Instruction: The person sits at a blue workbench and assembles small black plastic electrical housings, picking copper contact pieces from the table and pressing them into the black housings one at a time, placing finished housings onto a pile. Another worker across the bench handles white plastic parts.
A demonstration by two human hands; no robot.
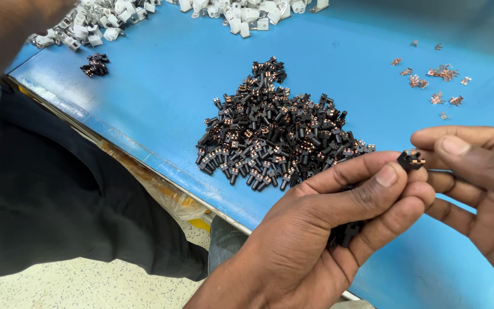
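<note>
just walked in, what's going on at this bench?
A person at a blue table pinches a small black part with copper contacts between both hands. The left hand also cups a few more black parts; the right hand meets it at the fingertips. A big pile of the same parts lies ahead, with loose copper clips to the right and white parts at the far edge.
</note>
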